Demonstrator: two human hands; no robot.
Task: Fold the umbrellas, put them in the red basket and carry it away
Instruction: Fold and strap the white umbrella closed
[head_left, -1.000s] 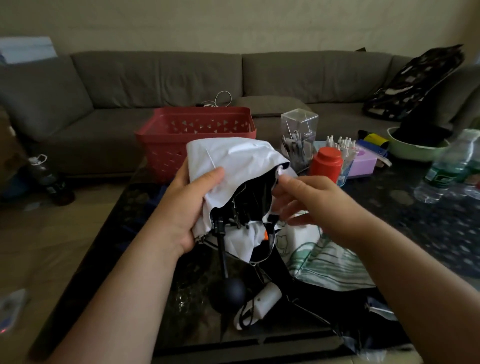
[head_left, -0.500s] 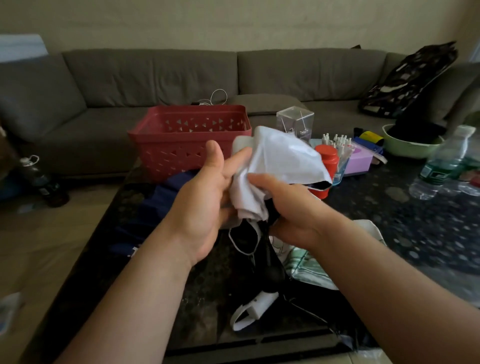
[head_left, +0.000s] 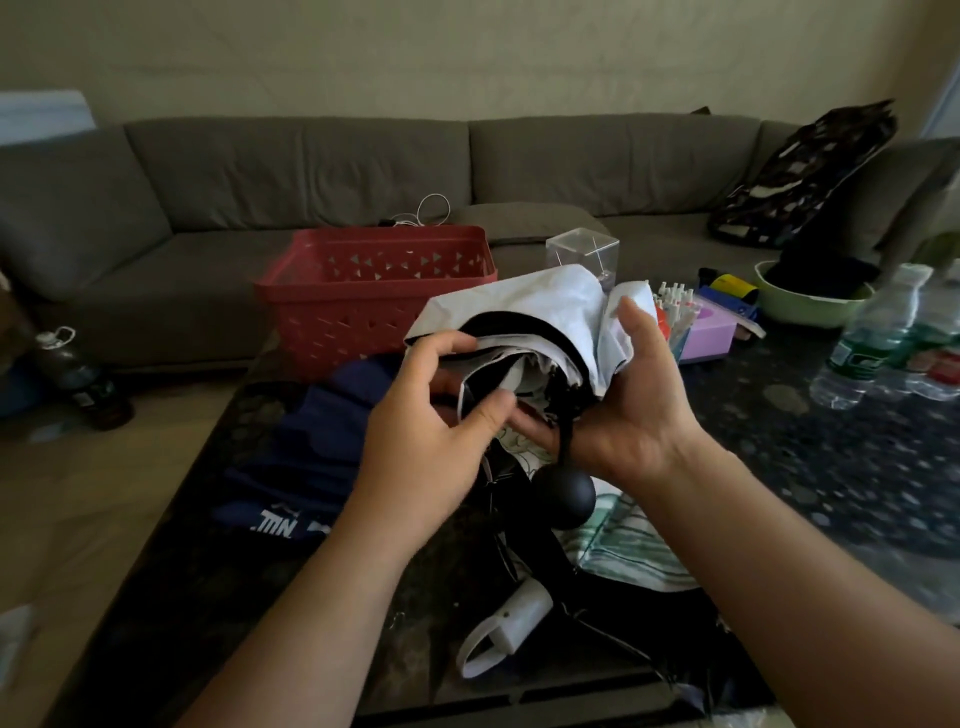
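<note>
White umbrella (head_left: 524, 322) held up over the dark table (head_left: 779, 415), bunched canopy pointing away toward the sofa, round black handle knob (head_left: 563, 498) dangling down toward the body. So long axis runs roughly near-to-far, tipped down at the handle end. Right hand (head_left: 631, 415) cupped under and around the right side, fingers curled up over the white fabric, carrying the weight. Left hand (head_left: 431, 431) at the open mouth of the canopy, fingers pinching a loose fold near the black lining, looks like mid-tuck. Not wrapped tight yet by the look of it, flaps hanging loose on both sides.

Red basket (head_left: 374, 296) just beyond and a bit left of the bundle, looks empty from here, open top facing up, nothing between it and the umbrella. Left hand the nearer one to it. Clear plastic box (head_left: 584, 254) and a cluster of small bottles close on the right, so probably safer swinging left. Navy umbrella (head_left: 311, 457) lying flat on the table below the left wrist, another with a white handle (head_left: 511, 621) near the table's front edge, both apparently waiting their turn.
</note>
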